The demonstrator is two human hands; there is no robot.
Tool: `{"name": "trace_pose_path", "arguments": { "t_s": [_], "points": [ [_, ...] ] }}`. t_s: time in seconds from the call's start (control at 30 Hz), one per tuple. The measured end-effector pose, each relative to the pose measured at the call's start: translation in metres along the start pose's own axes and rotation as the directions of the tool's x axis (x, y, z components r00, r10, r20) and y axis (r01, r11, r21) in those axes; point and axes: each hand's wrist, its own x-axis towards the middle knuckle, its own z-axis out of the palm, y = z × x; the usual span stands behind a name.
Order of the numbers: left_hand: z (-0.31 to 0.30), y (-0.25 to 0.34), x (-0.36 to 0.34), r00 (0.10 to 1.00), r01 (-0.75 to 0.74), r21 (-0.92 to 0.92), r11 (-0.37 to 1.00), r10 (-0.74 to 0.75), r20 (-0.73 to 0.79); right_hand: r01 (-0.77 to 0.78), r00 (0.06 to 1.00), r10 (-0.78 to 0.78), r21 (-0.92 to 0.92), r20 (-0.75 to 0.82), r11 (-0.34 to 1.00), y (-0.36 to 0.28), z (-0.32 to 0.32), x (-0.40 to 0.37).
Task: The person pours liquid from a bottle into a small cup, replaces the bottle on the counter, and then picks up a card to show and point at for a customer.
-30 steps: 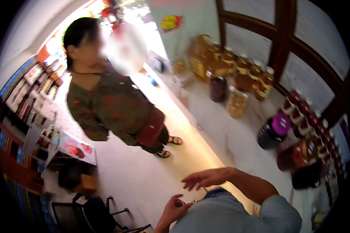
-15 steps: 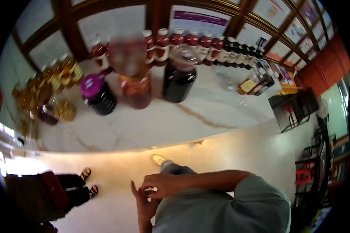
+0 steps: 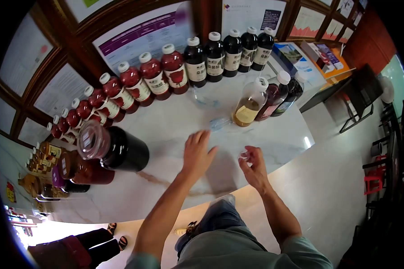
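Red bottles (image 3: 152, 74), dark bottles (image 3: 232, 51), large jar (image 3: 116, 148)

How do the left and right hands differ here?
Left hand is open, fingers spread, palm down, holding nothing; right hand is curled, pinching a small clear object. Left hand reaches farther across the counter; right hand sits near its front edge. Both are bare and over the white counter.

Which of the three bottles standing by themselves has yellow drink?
The left bottle, partly full of pale yellow liquid; the two bottles beside it look dark.
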Motion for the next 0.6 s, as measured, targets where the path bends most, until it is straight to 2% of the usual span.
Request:
{"name": "trace_pose_path", "arguments": {
  "t_s": [0.03, 0.07, 0.13, 0.17, 0.3, 0.4, 0.43, 0.47, 0.5, 0.53, 0.57, 0.6],
  "points": [
    [0.019, 0.002, 0.03, 1.0, -0.02, 0.027, 0.999, 0.02, 0.017, 0.047, 0.998, -0.047, -0.003, -0.031, 0.999, 0.024, -0.005, 0.012],
    [0.039, -0.006, 0.05, 0.996, -0.01, 0.081, 0.997, 0.003, 0.091, 0.052, 0.998, -0.055, -0.09, -0.03, 0.995, 0.024, -0.01, 0.022],
    [0.071, -0.019, 0.071, 0.972, 0.01, 0.178, 0.984, -0.051, 0.227, 0.064, 0.997, -0.07, -0.274, -0.013, 0.96, 0.015, -0.017, 0.04],
    [0.074, -0.025, 0.07, 0.967, 0.031, 0.165, 0.986, -0.071, 0.247, 0.065, 0.998, -0.069, -0.283, -0.002, 0.957, 0.024, -0.015, 0.046],
    [0.045, -0.06, 0.044, 0.948, 0.091, 0.108, 0.99, -0.12, 0.294, 0.223, 0.973, -0.231, -0.395, 0.029, 0.891, 0.035, 0.013, 0.078],
    [0.034, -0.072, 0.027, 0.954, 0.126, 0.108, 0.986, -0.15, 0.261, 0.353, 0.935, -0.331, -0.432, 0.128, 0.83, 0.044, 0.05, 0.104],
    [0.043, -0.079, 0.024, 0.961, 0.119, 0.104, 0.988, -0.14, 0.238, 0.455, 0.889, -0.435, -0.38, 0.142, 0.806, 0.049, 0.065, 0.112],
    [0.035, -0.094, 0.021, 0.974, 0.139, 0.154, 0.978, -0.163, 0.159, 0.344, 0.929, -0.305, -0.183, 0.211, 0.921, 0.052, 0.089, 0.124],
    [0.043, -0.102, 0.015, 0.94, 0.294, 0.151, 0.944, -0.314, 0.134, 0.284, 0.917, -0.262, -0.031, 0.301, 0.958, 0.044, 0.111, 0.124],
    [0.055, -0.109, 0.013, 0.894, 0.446, -0.017, 0.895, -0.444, 0.062, 0.19, 0.896, -0.217, 0.106, 0.388, 0.976, 0.035, 0.131, 0.122],
    [0.076, -0.128, 0.012, 0.906, 0.411, 0.137, 0.901, -0.421, 0.053, 0.215, 0.881, -0.261, 0.157, 0.396, 0.964, 0.053, 0.121, 0.125],
    [0.082, -0.122, 0.014, 0.929, 0.371, 0.152, 0.916, -0.369, -0.041, 0.237, 0.863, -0.304, 0.209, 0.403, 0.949, 0.073, 0.111, 0.13]
  ]
}}
